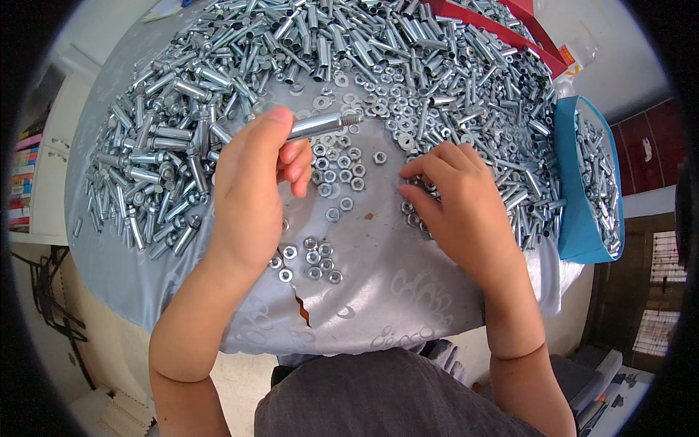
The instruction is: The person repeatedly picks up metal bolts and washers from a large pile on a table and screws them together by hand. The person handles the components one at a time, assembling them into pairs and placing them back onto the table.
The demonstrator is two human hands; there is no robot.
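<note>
Grey cloth of the person's shirt point(378, 397) fills the bottom edge, and both bare forearms rise from it toward the worktop point(408, 291), which wears a silvery patterned cover with a small tear at its near edge. Just past that tear lies a small cluster of hex nuts point(313, 262), loose on the cover and close under the left wrist. Above it, the left hand point(247, 189) is closed around a bolt sleeve point(320, 125), thumb on top, so that the threaded tip sticks out to the right, clear of the fingers and above the cover. To the right, the right hand point(459, 204) lies palm down, fingers bent together, their tips pressing on scattered nuts and washers point(342, 175); whether it pinches 1 of them cannot be told. Between the 2 hands more nuts lie flat and apart. Farther back, a great heap of metal sleeves point(328, 51) covers the worktop from left to right. At the right rim stands a blue bin point(575, 218) with more such parts inside, and behind it a red tray point(510, 29).
</note>
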